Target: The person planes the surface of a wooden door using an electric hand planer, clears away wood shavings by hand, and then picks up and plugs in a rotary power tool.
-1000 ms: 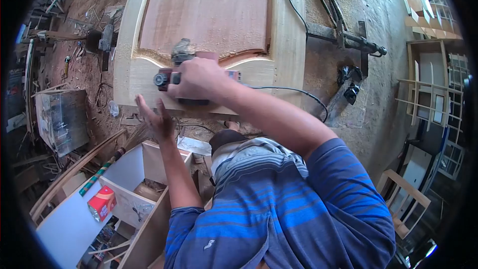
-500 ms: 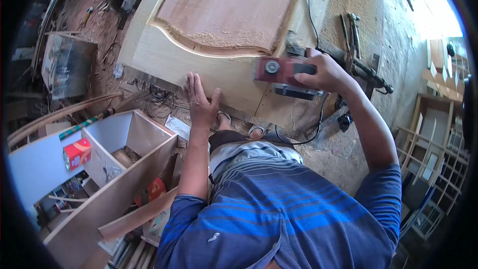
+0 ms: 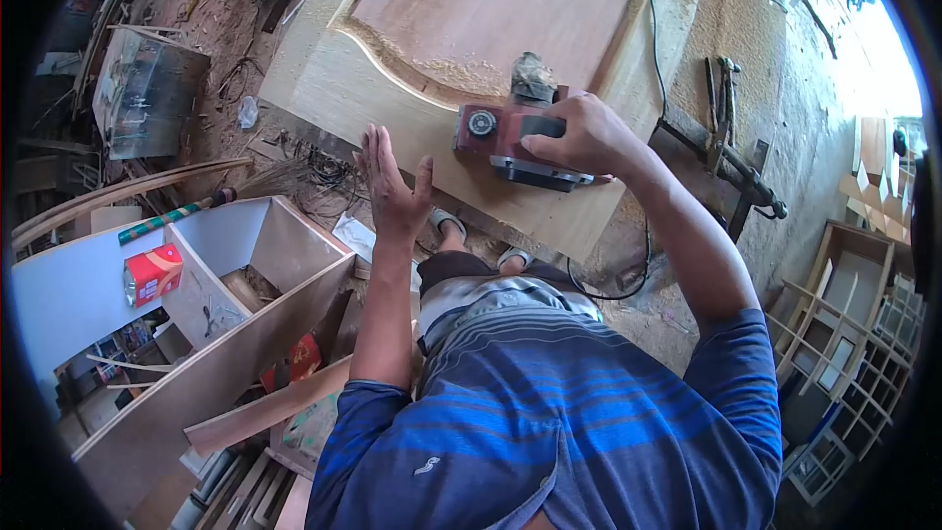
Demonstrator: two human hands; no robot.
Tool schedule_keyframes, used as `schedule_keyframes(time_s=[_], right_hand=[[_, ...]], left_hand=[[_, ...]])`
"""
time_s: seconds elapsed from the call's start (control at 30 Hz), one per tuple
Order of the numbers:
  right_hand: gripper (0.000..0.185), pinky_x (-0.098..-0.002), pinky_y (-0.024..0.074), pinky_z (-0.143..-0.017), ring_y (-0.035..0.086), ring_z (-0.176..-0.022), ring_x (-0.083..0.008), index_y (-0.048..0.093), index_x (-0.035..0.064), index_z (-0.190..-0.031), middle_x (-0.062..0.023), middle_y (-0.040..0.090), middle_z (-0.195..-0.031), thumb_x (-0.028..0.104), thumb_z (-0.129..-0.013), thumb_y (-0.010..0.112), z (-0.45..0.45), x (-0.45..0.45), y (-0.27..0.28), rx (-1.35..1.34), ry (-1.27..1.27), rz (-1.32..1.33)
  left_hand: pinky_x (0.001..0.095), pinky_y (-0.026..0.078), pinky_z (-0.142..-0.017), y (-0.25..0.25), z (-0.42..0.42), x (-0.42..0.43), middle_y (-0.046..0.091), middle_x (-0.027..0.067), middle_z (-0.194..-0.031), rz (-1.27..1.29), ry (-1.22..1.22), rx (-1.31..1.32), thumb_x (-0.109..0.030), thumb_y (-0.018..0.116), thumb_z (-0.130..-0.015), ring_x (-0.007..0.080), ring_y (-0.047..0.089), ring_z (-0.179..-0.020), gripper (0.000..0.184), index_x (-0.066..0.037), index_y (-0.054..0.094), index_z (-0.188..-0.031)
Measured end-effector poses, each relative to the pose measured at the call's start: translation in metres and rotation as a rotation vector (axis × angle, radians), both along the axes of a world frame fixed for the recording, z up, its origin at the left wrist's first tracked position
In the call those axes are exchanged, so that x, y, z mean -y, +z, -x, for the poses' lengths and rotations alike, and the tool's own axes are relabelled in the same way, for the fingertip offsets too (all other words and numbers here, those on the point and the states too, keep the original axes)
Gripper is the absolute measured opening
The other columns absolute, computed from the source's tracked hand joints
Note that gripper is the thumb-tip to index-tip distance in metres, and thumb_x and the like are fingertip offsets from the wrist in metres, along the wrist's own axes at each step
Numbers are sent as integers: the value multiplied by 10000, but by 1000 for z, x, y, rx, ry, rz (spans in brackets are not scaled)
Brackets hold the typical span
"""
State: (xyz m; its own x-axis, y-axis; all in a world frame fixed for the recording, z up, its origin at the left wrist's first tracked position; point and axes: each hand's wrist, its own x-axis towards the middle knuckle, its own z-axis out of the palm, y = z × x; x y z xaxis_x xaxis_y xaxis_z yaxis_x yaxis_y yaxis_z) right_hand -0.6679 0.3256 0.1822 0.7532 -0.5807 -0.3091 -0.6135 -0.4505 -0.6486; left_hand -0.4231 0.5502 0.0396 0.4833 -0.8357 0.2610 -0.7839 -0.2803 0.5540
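Note:
A wooden door panel (image 3: 324, 79) with a curved raised-panel recess lies in front of me, strewn with shavings. My right hand (image 3: 584, 137) is closed around the handle of a red electric planer (image 3: 481, 132), which rests on the bottom rail of the door. The planer has a round front knob and a dusty outlet on its far side. My left hand (image 3: 397, 186) is held at the door's near edge, fingers straight and thumb apart, holding nothing. Whether it touches the wood I cannot tell.
A black cord (image 3: 653, 29) runs over the door. Metal clamps (image 3: 724, 137) sit at the right edge. An open wooden cabinet box (image 3: 226, 373) with a red can (image 3: 154, 275) stands at left. Wooden lattice frames (image 3: 834, 324) lean at right. Debris covers the floor.
The planer and my right hand have moved left along the door's rail. My left hand has turned on its side and its palm has come up from the wood. The view has shifted slightly.

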Motion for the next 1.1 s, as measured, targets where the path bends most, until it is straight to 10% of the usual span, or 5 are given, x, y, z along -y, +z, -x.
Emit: schedule_keyframes(time_s=[0.5,0.7,1.1], right_hand=[[510,-513,608,-934,788,-956,-402,857,177,-1164,-209,809,-958,600,-922,705,-247,-41,-26,39,-138,-69],[538,-491,632,-918,806,-982,-404,838,-2,-1014,-232,817,-1013,504,-884,708,-342,-36,-25,206,-272,-64],[498,-505,638,-918,800,-975,-413,846,51,-1032,-237,813,-1014,498,-918,657,-212,-54,-15,104,-156,-94]], left_hand=[[632,147,-1354,1,-123,-17,349,313,-1733,7,76,8,-297,725,-1037,492,252,-1655,824,50,336,-1676],[617,153,-1361,6,-161,-21,336,320,-1739,0,110,-14,-299,682,-1063,492,273,-1645,780,55,343,-1670],[553,212,-1353,36,-128,-4,292,349,-1741,145,170,-116,-396,538,-1144,464,260,-1650,747,89,326,-1671]])
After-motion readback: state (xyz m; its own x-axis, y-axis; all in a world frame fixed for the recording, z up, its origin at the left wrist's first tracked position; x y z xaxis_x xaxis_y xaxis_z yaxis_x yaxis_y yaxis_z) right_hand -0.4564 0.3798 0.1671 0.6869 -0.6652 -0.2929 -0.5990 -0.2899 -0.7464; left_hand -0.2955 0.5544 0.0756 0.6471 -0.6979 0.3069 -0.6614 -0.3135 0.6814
